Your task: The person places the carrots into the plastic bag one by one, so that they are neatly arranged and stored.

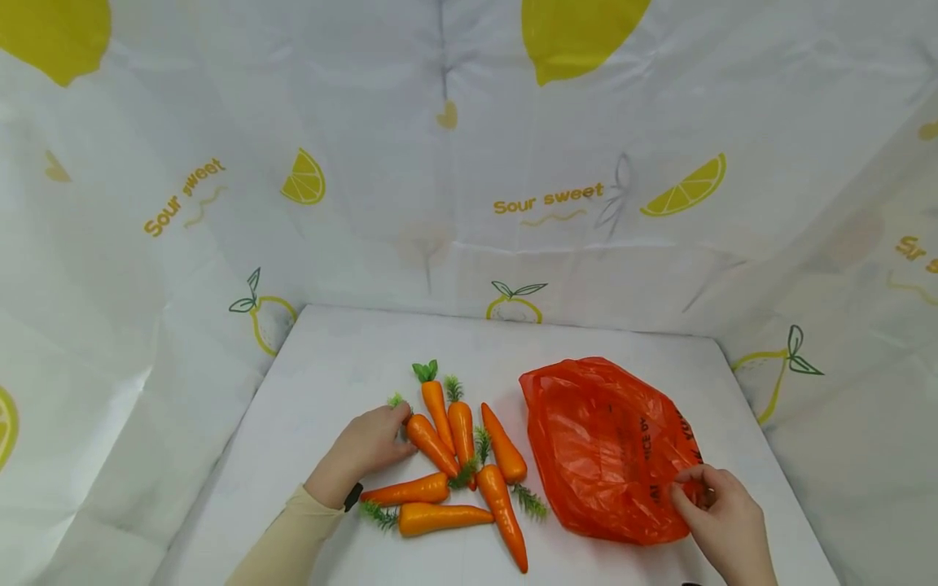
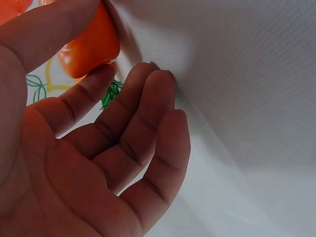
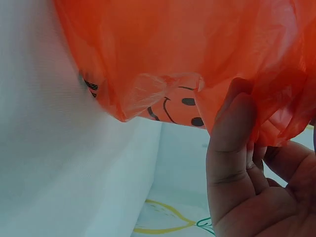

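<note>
In the head view my left hand (image 1: 370,443) is at the leafy end of an orange carrot (image 1: 431,443) in a group of several carrots. The left wrist view shows the thumb and index finger of this hand (image 2: 94,148) pinching the orange carrot (image 2: 94,47), with the other fingers loosely bent and off it. On the right, a red plastic bag (image 1: 586,448) lies spread and crumpled. Its lower right edge is pinched by my right hand (image 1: 725,517). Thin red plastic (image 3: 148,44) lies against the fingers of that hand (image 3: 247,173) in the right wrist view.
Other carrots with green tops lie close together, including one low down (image 1: 443,518), one pointing toward the front (image 1: 501,517) and one beside the bag (image 1: 504,443). White cloth (image 1: 410,203) printed with lemons hangs behind and at both sides of the white table (image 1: 352,350).
</note>
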The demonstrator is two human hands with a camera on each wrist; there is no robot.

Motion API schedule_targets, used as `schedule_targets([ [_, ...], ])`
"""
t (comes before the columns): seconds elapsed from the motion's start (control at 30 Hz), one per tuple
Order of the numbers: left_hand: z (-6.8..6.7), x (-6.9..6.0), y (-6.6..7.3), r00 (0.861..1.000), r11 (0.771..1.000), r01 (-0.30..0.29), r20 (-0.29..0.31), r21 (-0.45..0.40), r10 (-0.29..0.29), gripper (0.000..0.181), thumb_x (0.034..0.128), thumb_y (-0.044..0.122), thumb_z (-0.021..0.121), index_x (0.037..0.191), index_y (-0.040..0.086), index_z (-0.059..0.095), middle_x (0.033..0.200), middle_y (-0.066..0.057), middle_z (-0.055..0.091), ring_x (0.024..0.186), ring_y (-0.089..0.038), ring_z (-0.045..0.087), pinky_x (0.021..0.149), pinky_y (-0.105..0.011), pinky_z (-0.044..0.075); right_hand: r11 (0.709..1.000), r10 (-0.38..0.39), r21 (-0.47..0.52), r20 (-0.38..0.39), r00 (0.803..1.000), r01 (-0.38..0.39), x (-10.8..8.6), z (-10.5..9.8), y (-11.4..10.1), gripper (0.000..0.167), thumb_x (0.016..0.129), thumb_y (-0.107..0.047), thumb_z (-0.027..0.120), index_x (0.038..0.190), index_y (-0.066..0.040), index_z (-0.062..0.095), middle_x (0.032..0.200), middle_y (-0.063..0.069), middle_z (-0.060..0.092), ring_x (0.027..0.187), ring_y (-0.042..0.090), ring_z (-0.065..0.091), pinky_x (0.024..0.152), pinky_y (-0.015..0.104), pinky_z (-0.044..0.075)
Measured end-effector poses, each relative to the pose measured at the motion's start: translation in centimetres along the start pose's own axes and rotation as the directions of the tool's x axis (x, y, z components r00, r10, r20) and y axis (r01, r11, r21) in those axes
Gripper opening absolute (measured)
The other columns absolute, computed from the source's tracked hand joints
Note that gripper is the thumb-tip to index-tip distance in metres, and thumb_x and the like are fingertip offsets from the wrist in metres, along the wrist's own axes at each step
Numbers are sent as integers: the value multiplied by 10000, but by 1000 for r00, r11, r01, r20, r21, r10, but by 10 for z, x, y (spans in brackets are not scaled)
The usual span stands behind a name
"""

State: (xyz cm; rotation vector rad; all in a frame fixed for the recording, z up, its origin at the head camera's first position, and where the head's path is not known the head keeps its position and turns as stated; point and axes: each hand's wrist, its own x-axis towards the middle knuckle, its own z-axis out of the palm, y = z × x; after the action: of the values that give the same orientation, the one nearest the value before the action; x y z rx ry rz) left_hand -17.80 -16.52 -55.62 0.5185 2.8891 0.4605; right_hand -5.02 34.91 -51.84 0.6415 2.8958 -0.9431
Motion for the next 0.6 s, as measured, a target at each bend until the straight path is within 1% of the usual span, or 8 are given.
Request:
schedule_targets([
  [0.07,-4,-1,3,1000,999,-4,-24,42,5,387,888,305,935,1084,180,625,899,15,600,763,-173,531,680,-373,497,1000,12,11,6,1000,-12,0,0,0,263,1009,-252,787,1144,-31,745,973,95,613,896,257,565,625,264,484],
  [0.13,-8,-1,7,998,995,-28,-61,95,34,457,846,293,974,1121,169,631,947,-3,587,791,-177,524,671,-362,509,1000,22,22,4,1000,-22,0,1,-1,262,1003,-241,789,1144,-24,745,988,104,625,907,268,578,621,253,503],
  [0.2,-13,0,12,990,987,-83,-101,138,97,534,807,267,1007,1193,164,654,1005,-23,572,841,-184,513,684,-348,517,999,27,30,-6,1000,-26,0,1,-2,257,996,-230,793,1138,-21,745,992,109,632,908,272,583,614,245,514],
  [0.3,-16,3,18,966,961,-202,-125,192,228,557,787,225,1016,1241,194,696,1085,-28,579,927,-192,498,751,-340,519,999,29,38,-30,999,-28,-1,2,-3,241,984,-218,802,1122,-28,748,991,107,636,899,265,583,609,240,513],
  [0.37,-16,5,21,949,937,-271,-103,221,299,499,799,191,996,1224,225,739,1127,-17,606,983,-198,506,807,-361,529,999,26,37,-42,999,-25,-2,3,-4,233,979,-214,809,1113,-32,752,984,104,638,890,258,579,607,239,507],
  [0.43,-14,6,23,939,917,-312,-67,250,337,406,826,169,965,1174,246,771,1146,-4,634,1021,-203,523,862,-397,544,999,27,38,-47,999,-25,-2,3,-4,229,976,-213,811,1107,-34,753,980,101,637,886,256,576,606,241,503],
  [0.53,-9,6,24,937,903,-334,-13,272,350,313,880,166,939,1149,258,807,1148,6,685,1061,-218,567,919,-453,564,999,31,44,-47,998,-29,-2,4,-4,229,975,-213,812,1106,-35,754,981,99,633,895,258,572,608,241,501],
  [0.6,-6,5,24,940,904,-332,9,269,342,284,905,159,930,1148,257,818,1147,10,715,1068,-225,604,942,-474,572,998,33,48,-48,998,-31,-3,4,-4,227,972,-212,814,1103,-36,755,980,99,633,898,259,574,608,240,501],
])
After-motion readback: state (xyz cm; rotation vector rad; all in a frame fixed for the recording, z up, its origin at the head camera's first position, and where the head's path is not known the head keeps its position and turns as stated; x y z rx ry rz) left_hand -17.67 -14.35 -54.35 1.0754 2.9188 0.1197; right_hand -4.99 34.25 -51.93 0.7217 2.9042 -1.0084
